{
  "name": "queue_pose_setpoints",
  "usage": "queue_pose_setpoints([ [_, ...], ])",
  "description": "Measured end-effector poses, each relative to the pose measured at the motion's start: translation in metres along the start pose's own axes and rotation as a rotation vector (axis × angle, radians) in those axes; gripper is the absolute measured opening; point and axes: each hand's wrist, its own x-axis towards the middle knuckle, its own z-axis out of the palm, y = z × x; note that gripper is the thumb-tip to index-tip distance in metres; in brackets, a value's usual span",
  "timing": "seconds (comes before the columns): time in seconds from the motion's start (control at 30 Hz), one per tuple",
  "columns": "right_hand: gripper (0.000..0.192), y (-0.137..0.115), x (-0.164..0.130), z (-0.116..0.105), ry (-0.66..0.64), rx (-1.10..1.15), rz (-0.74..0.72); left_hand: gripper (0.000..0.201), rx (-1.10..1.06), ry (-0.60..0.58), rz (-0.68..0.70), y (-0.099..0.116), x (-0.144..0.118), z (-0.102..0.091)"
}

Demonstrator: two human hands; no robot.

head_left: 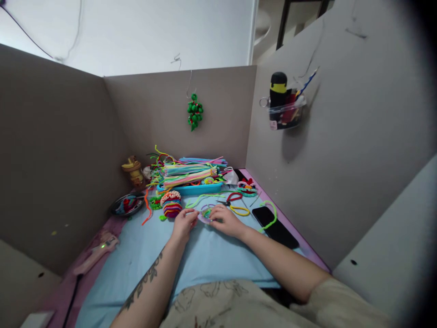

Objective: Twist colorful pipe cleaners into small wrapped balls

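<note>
Between my two hands is a small ring of fuzzy pipe cleaner [204, 216], lavender outside with green inside. My left hand [184, 223] pinches at its left edge with thumb and finger. Curled over its right side, my right hand [226, 221] grips it and hides part of it. Just beyond my right hand lie scissors [239, 210] with one red and one yellow handle. A striped, colourful fuzzy piece [171, 206] with a peach top sits beyond my left hand.
A blue tray [198, 189] heaped with pipe cleaners [191, 175] stands at the back. On the right, a green pipe cleaner [273, 217] lies across a black phone [278, 230]. A metal bowl [136, 207] and a pink glue gun [97, 255] are left. Grey panels surround the table.
</note>
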Motion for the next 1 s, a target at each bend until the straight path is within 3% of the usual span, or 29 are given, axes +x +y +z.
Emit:
queue_pose_setpoints([
  [0.2, 0.003, 0.006, 0.001, 0.000, 0.093, 0.060, 0.193, 0.040, 0.116, 0.022, 0.042, -0.004, 0.000, 0.004],
  [0.43, 0.004, 0.009, 0.000, 0.000, 0.091, 0.097, 0.258, 0.024, 0.240, -0.126, 0.105, -0.009, 0.000, 0.005],
  [0.7, 0.003, 0.010, -0.001, 0.002, -0.007, 0.142, 0.230, 0.009, 0.382, -0.184, 0.343, -0.007, 0.002, 0.002],
  [0.83, 0.003, 0.005, -0.002, 0.001, -0.031, 0.171, 0.198, 0.013, 0.437, -0.165, 0.492, -0.007, 0.002, 0.000],
  [1.0, 0.003, 0.001, -0.002, -0.001, -0.077, 0.194, 0.151, 0.013, 0.482, -0.170, 0.494, -0.006, 0.000, -0.001],
])
